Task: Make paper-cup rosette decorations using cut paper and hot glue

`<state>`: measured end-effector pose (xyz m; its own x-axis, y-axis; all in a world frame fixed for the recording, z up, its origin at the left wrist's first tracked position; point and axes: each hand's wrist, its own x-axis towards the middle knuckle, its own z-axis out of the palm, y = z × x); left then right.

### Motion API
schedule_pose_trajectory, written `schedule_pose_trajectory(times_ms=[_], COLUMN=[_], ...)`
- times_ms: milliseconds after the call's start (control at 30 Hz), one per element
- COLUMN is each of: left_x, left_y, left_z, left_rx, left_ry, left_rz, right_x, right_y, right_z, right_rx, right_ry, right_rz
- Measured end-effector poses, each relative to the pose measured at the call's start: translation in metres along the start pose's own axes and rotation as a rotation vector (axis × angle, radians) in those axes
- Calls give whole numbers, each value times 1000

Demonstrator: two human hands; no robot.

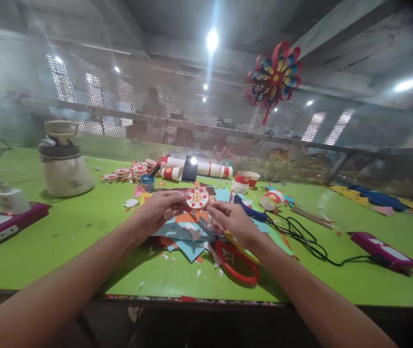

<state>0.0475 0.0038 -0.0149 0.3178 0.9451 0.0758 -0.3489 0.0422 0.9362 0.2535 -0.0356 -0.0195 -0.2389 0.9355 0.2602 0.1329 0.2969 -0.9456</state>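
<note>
Between my two hands is a round white paper disc (197, 198) with red marks around its face, held up over the paper pile. My left hand (165, 205) is closed, pinching the disc's left edge. At its lower right edge, my right hand (233, 220) is closed with thumb and forefinger together on the rim. Scissors with red handles (237, 270) lie just below my right hand, their blades partly hidden. Under both hands spread light blue paper sheets (188, 247) with orange pieces and white scraps.
A blue glue gun (251, 210) with a black cord lies right of my hands. Purple power strips (383, 251) sit at both sides. Further back are a blue jar (147, 182), a phone (190, 168) with its light on, paper cups (241, 181), stacked discs (139, 169) and a white kettle (66, 169).
</note>
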Motion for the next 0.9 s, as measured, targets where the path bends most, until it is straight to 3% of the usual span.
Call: schedule_pose_trajectory(times_ms=[100, 333, 600, 900], left_x=[-1, -3, 0, 7], left_y=[-2, 0, 3, -4], left_z=[0, 0, -5, -13], left_rx=[9, 14, 67, 164], left_ry=[-47, -72, 17, 58], left_rz=[1, 67, 220, 244], right_x=[-4, -7, 5, 21], right_y=[-3, -5, -2, 2], right_z=[4, 0, -20, -52], right_rx=[6, 5, 64, 71], right_ry=[-31, 37, 338, 576], right_rz=[-10, -45, -140, -195])
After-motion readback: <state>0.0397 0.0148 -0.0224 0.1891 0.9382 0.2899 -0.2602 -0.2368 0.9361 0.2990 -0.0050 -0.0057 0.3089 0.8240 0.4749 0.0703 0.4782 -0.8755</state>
